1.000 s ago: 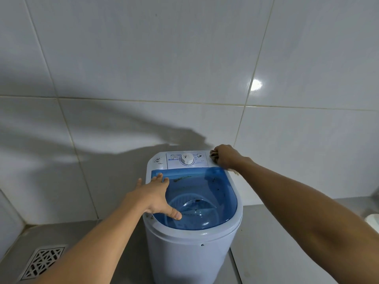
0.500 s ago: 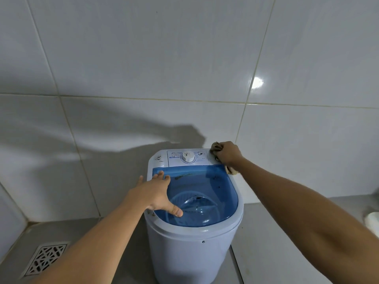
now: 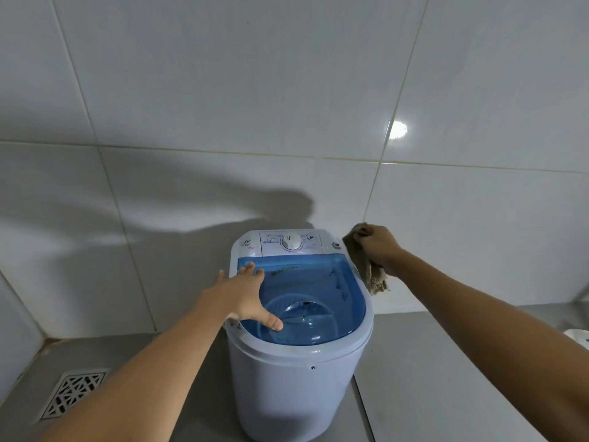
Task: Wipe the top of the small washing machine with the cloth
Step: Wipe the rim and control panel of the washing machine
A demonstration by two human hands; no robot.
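The small washing machine (image 3: pixel 296 378) is a pale grey tub with a see-through blue lid (image 3: pixel 347 291) and a white control panel with a dial (image 3: pixel 291 241) at its far end. My left hand (image 3: pixel 245 295) lies flat on the lid's left edge, fingers spread, thumb on the blue plastic. My right hand (image 3: pixel 377 247) is closed on a crumpled brown cloth (image 3: pixel 366 266) just off the machine's far right corner, beside the rim. The cloth's loose end hangs below my fist. Dark specks lie on the lid.
White tiled wall (image 3: pixel 287 106) stands right behind the machine. The grey floor (image 3: pixel 430 378) surrounds it, with a metal drain grate (image 3: pixel 75 393) at the lower left. A white object (image 3: pixel 578 338) shows at the right edge.
My right hand has slid with the cloth from the panel's right corner off to the right, past the machine's edge. My left hand stays on the lid.
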